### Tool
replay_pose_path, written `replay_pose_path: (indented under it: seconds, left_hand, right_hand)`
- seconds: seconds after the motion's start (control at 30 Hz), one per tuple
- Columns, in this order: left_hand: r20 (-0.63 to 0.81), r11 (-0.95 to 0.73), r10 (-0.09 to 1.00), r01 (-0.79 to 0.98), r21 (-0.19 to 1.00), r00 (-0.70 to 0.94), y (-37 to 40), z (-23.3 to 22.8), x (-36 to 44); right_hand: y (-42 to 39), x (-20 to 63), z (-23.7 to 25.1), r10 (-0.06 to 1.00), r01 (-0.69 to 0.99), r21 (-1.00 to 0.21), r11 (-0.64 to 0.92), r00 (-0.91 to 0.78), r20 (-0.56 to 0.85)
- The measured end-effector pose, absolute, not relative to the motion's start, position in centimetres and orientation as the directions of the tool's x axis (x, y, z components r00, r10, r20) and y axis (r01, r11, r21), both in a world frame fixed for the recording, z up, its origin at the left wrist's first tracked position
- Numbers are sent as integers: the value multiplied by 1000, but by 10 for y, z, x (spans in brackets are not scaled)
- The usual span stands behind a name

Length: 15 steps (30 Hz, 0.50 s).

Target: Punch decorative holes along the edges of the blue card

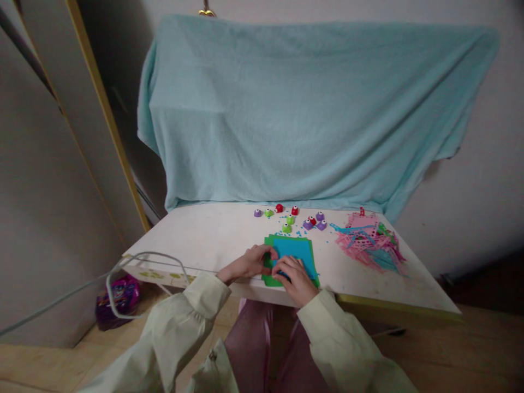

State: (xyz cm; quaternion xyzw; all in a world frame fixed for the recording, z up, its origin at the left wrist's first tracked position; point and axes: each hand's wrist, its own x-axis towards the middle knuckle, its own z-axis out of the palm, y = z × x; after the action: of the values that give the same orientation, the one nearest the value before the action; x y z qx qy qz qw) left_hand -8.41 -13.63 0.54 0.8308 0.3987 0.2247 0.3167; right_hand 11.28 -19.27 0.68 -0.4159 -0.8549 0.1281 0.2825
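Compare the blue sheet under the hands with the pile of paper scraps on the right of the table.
The blue sheet is one whole flat rectangle; the paper scraps are a loose tangle of cut strips. The blue sheet is a single colour and lies on a green sheet; the paper scraps mix pink, blue and green and lie straight on the table. The left hand and right hand rest on the sheets; nothing touches the scraps. Both lie on the same table.

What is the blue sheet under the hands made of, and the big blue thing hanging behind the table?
The blue sheet looks like thin matte craft paper or foam: flat, straight-edged, lying on green sheets. The hanging thing looks like soft cloth, perhaps a towel, since it drapes in folds and wrinkles.
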Motion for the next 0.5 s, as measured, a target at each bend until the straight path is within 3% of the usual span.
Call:
replay_pose_path:
  seconds: [0.5]
  left_hand:
    - [73,-462,805,546,699,588,-135,4,-88]
  right_hand:
    - [-191,150,9,783,426,-702,571,-539,310]
